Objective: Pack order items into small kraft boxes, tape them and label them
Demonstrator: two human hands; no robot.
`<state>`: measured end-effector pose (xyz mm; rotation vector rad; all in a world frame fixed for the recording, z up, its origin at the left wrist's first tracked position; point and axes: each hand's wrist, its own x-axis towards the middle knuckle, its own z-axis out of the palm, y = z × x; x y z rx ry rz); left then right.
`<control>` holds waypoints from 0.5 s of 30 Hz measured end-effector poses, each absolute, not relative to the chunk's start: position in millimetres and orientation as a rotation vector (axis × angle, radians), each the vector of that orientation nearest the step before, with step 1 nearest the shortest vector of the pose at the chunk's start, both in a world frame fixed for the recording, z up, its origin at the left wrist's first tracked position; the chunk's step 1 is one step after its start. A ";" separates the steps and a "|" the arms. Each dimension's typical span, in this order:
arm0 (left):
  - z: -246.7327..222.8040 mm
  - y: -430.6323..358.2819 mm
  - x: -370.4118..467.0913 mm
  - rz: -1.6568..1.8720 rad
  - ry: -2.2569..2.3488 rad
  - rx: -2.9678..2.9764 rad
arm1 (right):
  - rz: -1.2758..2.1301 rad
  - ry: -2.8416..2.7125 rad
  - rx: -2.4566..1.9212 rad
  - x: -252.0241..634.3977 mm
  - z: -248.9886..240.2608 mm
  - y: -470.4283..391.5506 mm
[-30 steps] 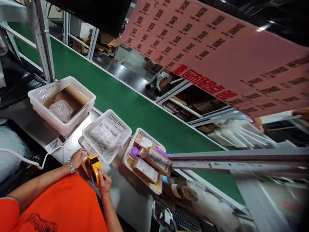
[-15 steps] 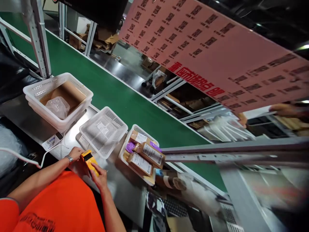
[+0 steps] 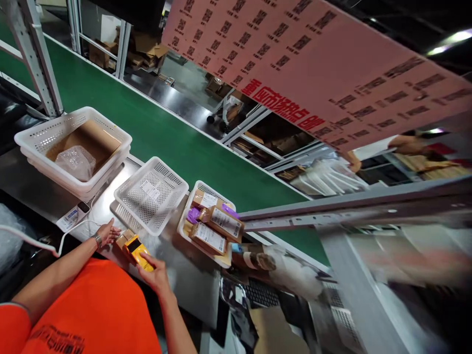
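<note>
My right hand point(image 3: 157, 273) is closed around the rear of a yellow handheld tool point(image 3: 139, 251) with a dark section near its front, probably a tape dispenser. The tool lies over a small brown cardboard box point(image 3: 123, 241) at the table's near edge and hides part of it. Just left of the box, my left hand point(image 3: 107, 233) is open with its fingers stretched out; whether the fingertips touch the box I cannot tell. Beyond both hands, a white perforated basket point(image 3: 169, 216) holds only a flat label.
Stacked white baskets point(image 3: 33, 137) at left hold cardboard and bubble wrap. Another white basket point(image 3: 182, 228) at right holds labelled parcels. A green conveyor point(image 3: 155, 130) runs behind. A pink code board point(image 3: 313, 64) hangs overhead. A metal beam point(image 3: 287, 211) and another person's hand point(image 3: 350, 160) appear at right.
My left hand has opened and drawn back from the front of the yellow tool. More of the small box shows now. The view has shifted slightly, moving the surroundings left and up.
</note>
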<state>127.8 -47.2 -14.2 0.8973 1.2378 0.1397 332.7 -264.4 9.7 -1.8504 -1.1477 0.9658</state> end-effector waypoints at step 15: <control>-20.7 -56.6 108.2 0.256 0.960 1.843 | 0.918 -1.210 -1.824 334.3 14.1 -263.4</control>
